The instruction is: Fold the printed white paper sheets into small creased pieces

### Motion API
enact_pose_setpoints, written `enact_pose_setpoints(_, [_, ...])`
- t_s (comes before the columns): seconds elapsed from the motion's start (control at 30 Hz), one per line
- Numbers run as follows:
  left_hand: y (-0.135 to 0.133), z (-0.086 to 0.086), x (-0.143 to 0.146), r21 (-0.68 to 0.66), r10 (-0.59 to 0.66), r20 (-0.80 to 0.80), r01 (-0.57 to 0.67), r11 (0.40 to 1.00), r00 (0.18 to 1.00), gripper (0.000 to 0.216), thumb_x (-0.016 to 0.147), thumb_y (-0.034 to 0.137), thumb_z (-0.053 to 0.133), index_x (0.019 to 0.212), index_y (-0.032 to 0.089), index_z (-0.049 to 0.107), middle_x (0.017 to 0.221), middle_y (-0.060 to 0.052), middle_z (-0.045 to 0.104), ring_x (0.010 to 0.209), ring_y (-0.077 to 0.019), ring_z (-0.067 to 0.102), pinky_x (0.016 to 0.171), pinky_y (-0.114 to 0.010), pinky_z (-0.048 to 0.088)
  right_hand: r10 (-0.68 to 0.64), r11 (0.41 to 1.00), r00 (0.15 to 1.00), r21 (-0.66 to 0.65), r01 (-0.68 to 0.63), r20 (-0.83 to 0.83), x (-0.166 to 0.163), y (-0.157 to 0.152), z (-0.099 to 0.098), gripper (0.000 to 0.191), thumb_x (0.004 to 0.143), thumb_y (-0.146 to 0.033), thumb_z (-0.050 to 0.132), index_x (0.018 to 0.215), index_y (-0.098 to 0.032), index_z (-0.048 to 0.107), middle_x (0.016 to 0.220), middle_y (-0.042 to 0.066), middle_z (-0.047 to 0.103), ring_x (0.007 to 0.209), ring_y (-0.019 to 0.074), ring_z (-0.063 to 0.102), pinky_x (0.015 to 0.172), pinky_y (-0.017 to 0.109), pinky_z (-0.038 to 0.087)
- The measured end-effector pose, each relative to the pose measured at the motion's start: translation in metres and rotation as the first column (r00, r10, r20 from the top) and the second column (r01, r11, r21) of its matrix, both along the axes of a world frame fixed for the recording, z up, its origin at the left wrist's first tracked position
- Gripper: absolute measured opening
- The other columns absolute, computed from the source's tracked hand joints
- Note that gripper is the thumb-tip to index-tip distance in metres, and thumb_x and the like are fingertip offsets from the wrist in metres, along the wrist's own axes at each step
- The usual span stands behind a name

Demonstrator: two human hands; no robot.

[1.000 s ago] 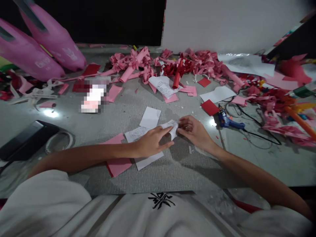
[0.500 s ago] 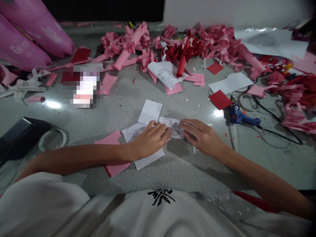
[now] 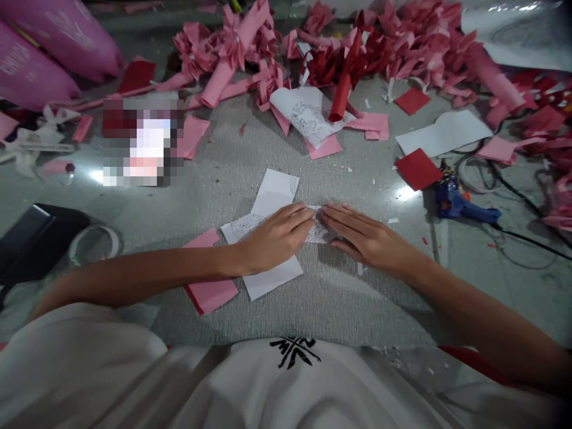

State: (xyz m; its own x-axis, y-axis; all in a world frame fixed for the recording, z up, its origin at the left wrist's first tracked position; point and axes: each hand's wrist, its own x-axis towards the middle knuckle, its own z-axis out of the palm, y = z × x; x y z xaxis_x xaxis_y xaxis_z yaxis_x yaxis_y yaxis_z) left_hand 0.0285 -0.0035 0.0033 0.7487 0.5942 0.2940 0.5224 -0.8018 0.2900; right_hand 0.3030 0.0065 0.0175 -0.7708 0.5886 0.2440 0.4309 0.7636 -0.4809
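Both hands lie on a sheet of white paper with dark floral print [image 3: 319, 231] in the middle of the table. My left hand [image 3: 282, 237] rests across its left part with the fingers stretched out flat. On its right end is my right hand [image 3: 370, 237], fingers straight and side by side. Beneath my left hand and forearm, more paper fans out: a plain white piece [image 3: 276, 189] above, a printed piece [image 3: 240, 228] to the left and another white piece [image 3: 273, 280] below. Pink paper [image 3: 218, 293] with a red edge lies partly under the left forearm.
A blue glue gun [image 3: 465, 208] with a black cord lies at right, beside a red paper square [image 3: 419, 169]. Pink paper flowers [image 3: 199, 50] and rolled paper line the back. A tape roll [image 3: 95, 244] and black box [image 3: 42, 241] stand at left, near a blurred bright phone-like object [image 3: 149, 143].
My left hand's curled fingers have straightened out flat on the printed paper. My right hand's fingers have flattened too, and the two hands are closer together. The view has shifted slightly.
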Motion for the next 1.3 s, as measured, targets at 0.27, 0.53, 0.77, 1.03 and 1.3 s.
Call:
enact_pose_setpoints(0.27, [0.002,-0.004,0.001,0.061,0.003,-0.064,0.001,0.998,0.998,0.041,0.111,0.018,0.041,0.147,0.007,0.056,0.153,-0.018,0.061,0.154,-0.0278,0.047,0.127,-0.049,0.046,0.034,0.996,0.997,0.075,-0.04,0.075,0.0,0.003,-0.005,0.064,0.107,-0.02,0.059,0.166,-0.022,0.037,0.163,0.012,0.052,0.152,0.0294,0.048,0.128,0.056,0.043])
enact_pose_setpoints(0.53, [0.003,-0.006,0.0,0.048,0.006,-0.04,-0.004,0.999,0.999,0.04,0.111,0.019,0.043,0.145,0.008,0.06,0.153,-0.018,0.061,0.154,-0.0273,0.047,0.127,-0.05,0.046,0.031,0.995,0.997,0.096,-0.038,0.068,0.0,0.004,-0.007,0.059,0.108,-0.024,0.057,0.165,-0.023,0.041,0.163,0.01,0.052,0.152,0.0282,0.049,0.128,0.054,0.044])
enact_pose_setpoints(0.77, [0.003,-0.005,-0.001,0.107,-0.008,-0.03,0.011,0.994,1.0,0.039,0.111,0.02,0.043,0.143,0.006,0.061,0.148,-0.017,0.066,0.15,-0.0254,0.053,0.127,-0.047,0.046,0.052,0.99,0.994,0.125,-0.065,0.1,0.001,0.004,-0.007,0.066,0.108,-0.021,0.057,0.169,-0.019,0.031,0.165,0.014,0.048,0.154,0.0293,0.046,0.129,0.054,0.043])
enact_pose_setpoints(1.03, [0.003,0.001,0.002,0.1,0.05,-0.076,-0.042,0.994,0.996,0.039,0.111,0.02,0.042,0.142,0.005,0.06,0.153,-0.019,0.061,0.148,-0.0275,0.054,0.124,-0.044,0.049,0.049,0.971,0.978,0.218,-0.094,0.201,0.0,-0.002,-0.008,0.07,0.109,-0.015,0.052,0.17,-0.009,0.02,0.164,0.023,0.046,0.158,0.0323,0.039,0.127,0.056,0.045])
enact_pose_setpoints(1.3, [0.002,0.006,0.004,0.046,0.046,-0.15,-0.04,0.998,0.988,0.036,0.108,0.017,0.046,0.138,0.004,0.059,0.153,-0.021,0.059,0.15,-0.0302,0.051,0.127,-0.045,0.044,0.012,0.959,0.979,0.275,-0.069,0.202,-0.005,-0.011,-0.006,0.077,0.106,-0.007,0.053,0.171,-0.01,0.013,0.166,0.026,0.041,0.157,0.036,0.037,0.125,0.057,0.047])
